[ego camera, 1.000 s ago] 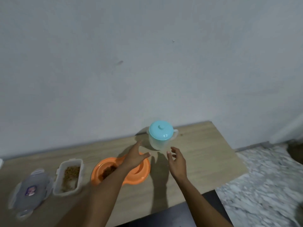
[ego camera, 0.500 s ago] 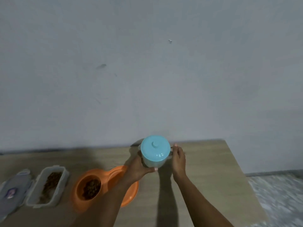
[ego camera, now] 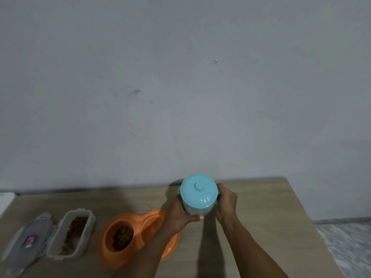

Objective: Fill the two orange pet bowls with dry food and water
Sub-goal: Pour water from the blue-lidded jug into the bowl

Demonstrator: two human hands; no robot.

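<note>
A pale jug with a turquoise lid (ego camera: 198, 194) stands at the back of the wooden table (ego camera: 271, 217). My left hand (ego camera: 178, 216) wraps its near left side, thumb across the front. My right hand (ego camera: 225, 203) grips its right side at the handle. The orange double pet bowl (ego camera: 120, 255) lies in front left. Its left well holds brown dry food (ego camera: 122, 237). The right well (ego camera: 154, 221) is partly hidden by my left forearm, and I see no food in the part that shows.
A clear plastic container with dry food (ego camera: 73, 234) sits left of the bowl, its loose lid (ego camera: 27, 240) lying beside it. A grey wall rises right behind the table. The table's right edge drops to a marbled floor (ego camera: 349, 249).
Both hands reached forward from over the bowl and closed on the jug. The view swung so the jug and bowl sit more central.
</note>
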